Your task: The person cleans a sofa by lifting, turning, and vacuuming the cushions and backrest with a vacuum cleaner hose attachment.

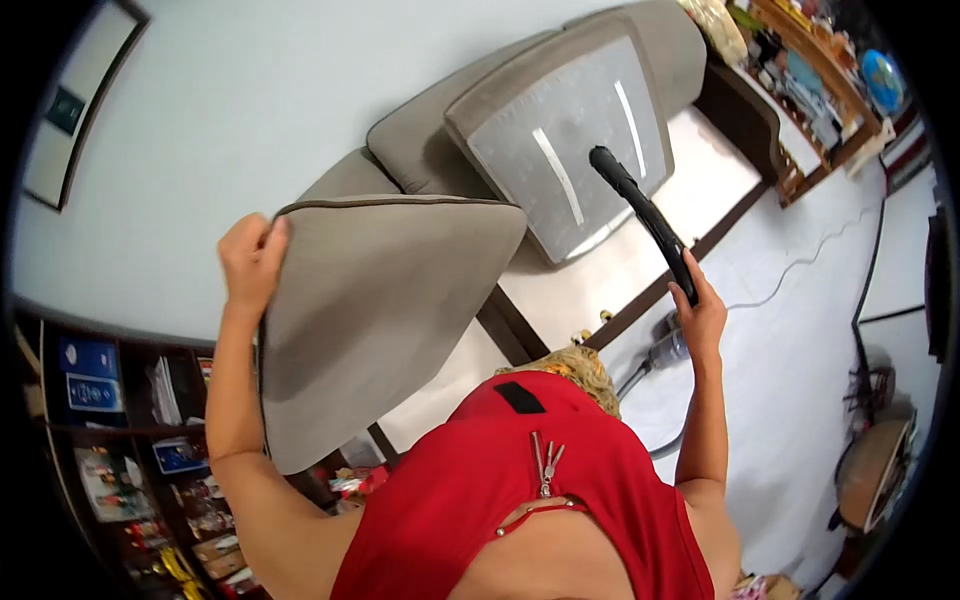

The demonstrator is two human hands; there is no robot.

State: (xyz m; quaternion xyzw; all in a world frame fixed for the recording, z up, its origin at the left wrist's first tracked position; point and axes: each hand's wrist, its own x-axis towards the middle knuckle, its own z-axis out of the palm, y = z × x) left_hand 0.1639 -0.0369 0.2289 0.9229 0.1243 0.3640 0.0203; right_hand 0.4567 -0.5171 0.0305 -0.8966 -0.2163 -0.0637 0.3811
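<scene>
A large grey cushion [385,320] with dark piping is held up on its edge by my left hand [252,262], whose fingers are wrapped round its upper left corner. My right hand [700,305] grips the lower part of a black vacuum tube [650,215]. The tube's far end lies over a second cushion [560,140], which leans back with its pale underside and two white strips showing. Whether the tube touches that underside, I cannot tell.
More grey cushions [420,140] rest against the wall. Below is a sofa frame [640,310] with pale panels. A vacuum cleaner [665,350] and cord are on the floor. Dark shelves [140,430] stand at left, a cluttered wooden rack [825,60] at upper right, a round stool [872,470] at right.
</scene>
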